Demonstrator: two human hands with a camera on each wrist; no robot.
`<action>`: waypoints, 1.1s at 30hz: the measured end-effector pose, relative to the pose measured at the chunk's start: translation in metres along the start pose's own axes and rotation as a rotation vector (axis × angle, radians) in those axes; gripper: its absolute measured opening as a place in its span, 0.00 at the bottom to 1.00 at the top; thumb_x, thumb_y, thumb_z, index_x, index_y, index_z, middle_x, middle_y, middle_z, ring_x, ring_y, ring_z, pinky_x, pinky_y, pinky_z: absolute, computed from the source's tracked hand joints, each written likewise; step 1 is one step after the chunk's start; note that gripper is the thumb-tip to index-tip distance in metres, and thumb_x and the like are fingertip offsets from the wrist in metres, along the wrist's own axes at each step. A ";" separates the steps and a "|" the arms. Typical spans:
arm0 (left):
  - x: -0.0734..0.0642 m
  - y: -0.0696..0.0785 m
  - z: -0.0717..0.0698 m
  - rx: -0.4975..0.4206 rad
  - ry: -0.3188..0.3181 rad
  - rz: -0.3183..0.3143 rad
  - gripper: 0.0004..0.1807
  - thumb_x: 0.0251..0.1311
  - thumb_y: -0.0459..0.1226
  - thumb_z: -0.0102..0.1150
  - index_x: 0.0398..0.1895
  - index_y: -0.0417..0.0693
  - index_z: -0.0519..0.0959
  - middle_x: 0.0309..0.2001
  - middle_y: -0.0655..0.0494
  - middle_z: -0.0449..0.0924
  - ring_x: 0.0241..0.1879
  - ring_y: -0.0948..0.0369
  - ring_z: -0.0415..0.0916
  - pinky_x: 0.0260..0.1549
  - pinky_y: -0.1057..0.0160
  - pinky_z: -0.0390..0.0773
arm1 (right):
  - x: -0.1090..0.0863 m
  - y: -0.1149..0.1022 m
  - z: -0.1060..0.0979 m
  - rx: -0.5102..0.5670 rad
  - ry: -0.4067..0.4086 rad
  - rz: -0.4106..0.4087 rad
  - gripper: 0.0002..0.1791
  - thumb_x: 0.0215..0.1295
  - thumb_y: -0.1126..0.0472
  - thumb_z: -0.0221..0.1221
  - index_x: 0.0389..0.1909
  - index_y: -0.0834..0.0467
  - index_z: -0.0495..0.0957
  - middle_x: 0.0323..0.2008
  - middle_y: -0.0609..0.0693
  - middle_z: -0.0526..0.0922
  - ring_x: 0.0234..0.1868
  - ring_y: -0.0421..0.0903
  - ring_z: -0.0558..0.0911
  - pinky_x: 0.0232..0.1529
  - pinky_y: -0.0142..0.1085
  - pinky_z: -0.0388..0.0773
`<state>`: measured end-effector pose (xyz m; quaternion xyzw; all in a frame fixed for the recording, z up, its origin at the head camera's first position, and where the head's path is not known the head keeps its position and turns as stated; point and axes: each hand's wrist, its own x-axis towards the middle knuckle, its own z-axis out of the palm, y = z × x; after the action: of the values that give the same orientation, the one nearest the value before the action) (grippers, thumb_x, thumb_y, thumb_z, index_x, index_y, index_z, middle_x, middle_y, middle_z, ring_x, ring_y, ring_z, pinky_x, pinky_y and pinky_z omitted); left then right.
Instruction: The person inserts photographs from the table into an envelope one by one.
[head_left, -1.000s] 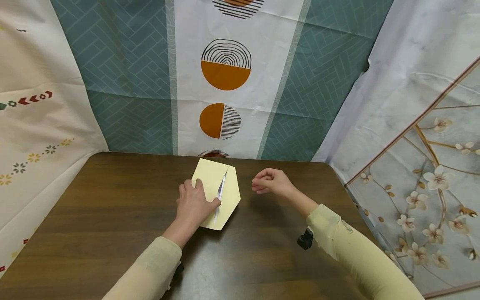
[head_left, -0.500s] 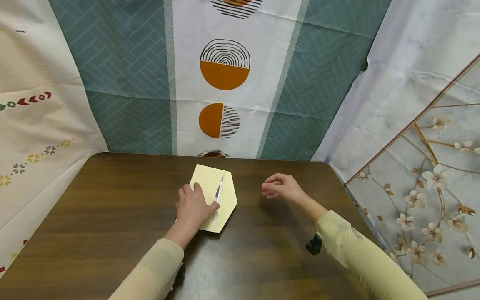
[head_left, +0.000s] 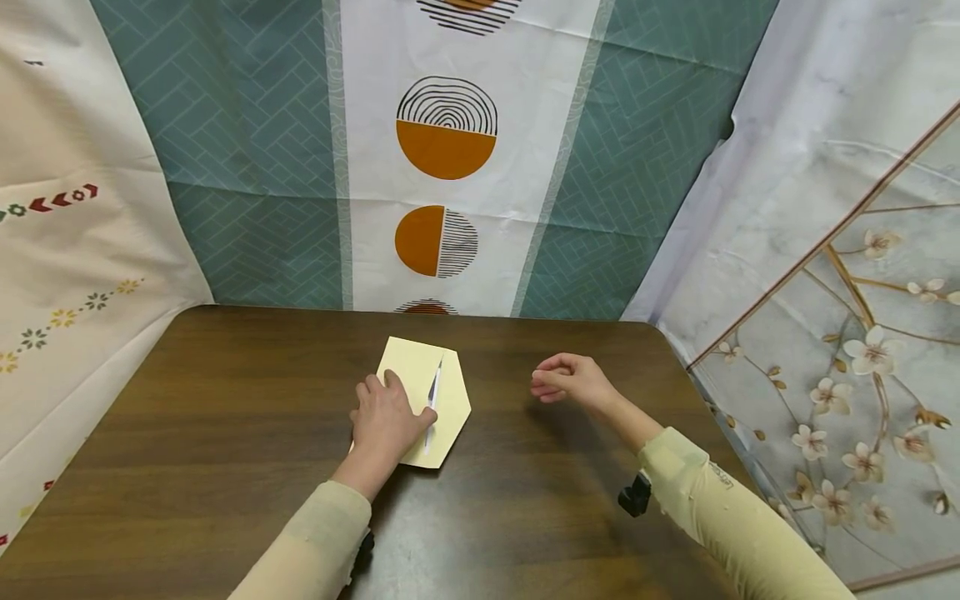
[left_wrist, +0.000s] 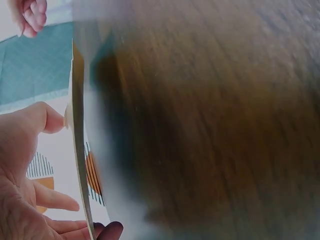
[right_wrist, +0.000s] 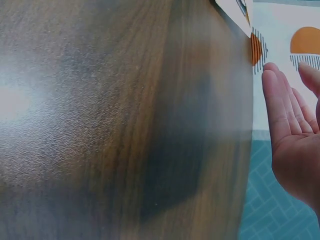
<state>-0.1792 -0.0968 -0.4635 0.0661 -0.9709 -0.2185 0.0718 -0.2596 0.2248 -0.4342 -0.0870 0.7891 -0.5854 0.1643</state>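
A pale yellow paper envelope (head_left: 405, 362) with its flap towards the right is held just above the table. A narrow slit along the flap shows white inside. My left hand (head_left: 384, 423) grips it from the left, thumb on its upper face. In the left wrist view the envelope (left_wrist: 77, 125) is seen edge-on, with fingertips (left_wrist: 111, 231) reaching round its lower edge. Off to the right, my right hand (head_left: 573, 379) hovers with loosely bent fingers and holds nothing. The right wrist view catches only a corner of the envelope (right_wrist: 235, 12), apart from that hand.
Dark brown wooden table (head_left: 225, 433) runs beneath both hands. A teal and white patterned cloth (head_left: 300, 208) hangs behind its far edge. Further cloths hang at the left (head_left: 67, 250) and the right (head_left: 795, 292).
My left hand has drawn the envelope slightly towards me and to the left. The right hand has moved away to the right and a little nearer.
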 end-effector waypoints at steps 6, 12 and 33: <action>0.000 0.001 0.003 0.038 -0.004 -0.001 0.56 0.54 0.56 0.72 0.72 0.20 0.64 0.54 0.23 0.71 0.56 0.32 0.72 0.41 0.33 0.81 | 0.001 0.007 -0.001 0.010 -0.007 0.014 0.19 0.74 0.62 0.67 0.56 0.72 0.78 0.51 0.71 0.87 0.47 0.59 0.92 0.51 0.52 0.86; -0.004 0.000 0.005 0.080 -0.024 -0.010 0.56 0.56 0.57 0.71 0.72 0.19 0.64 0.56 0.22 0.72 0.56 0.32 0.73 0.42 0.32 0.80 | 0.000 0.011 -0.001 0.027 -0.009 0.032 0.19 0.74 0.62 0.67 0.56 0.71 0.78 0.52 0.72 0.87 0.48 0.60 0.91 0.54 0.57 0.84; -0.002 -0.006 -0.009 0.136 -0.105 0.016 0.58 0.64 0.65 0.65 0.72 0.18 0.64 0.59 0.21 0.75 0.59 0.31 0.74 0.44 0.29 0.79 | -0.002 0.013 0.002 -0.198 0.017 -0.035 0.20 0.75 0.56 0.67 0.56 0.68 0.80 0.51 0.70 0.88 0.50 0.65 0.90 0.49 0.51 0.88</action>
<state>-0.1757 -0.1053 -0.4586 0.0513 -0.9865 -0.1546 0.0178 -0.2567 0.2278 -0.4468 -0.1115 0.8428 -0.5081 0.1380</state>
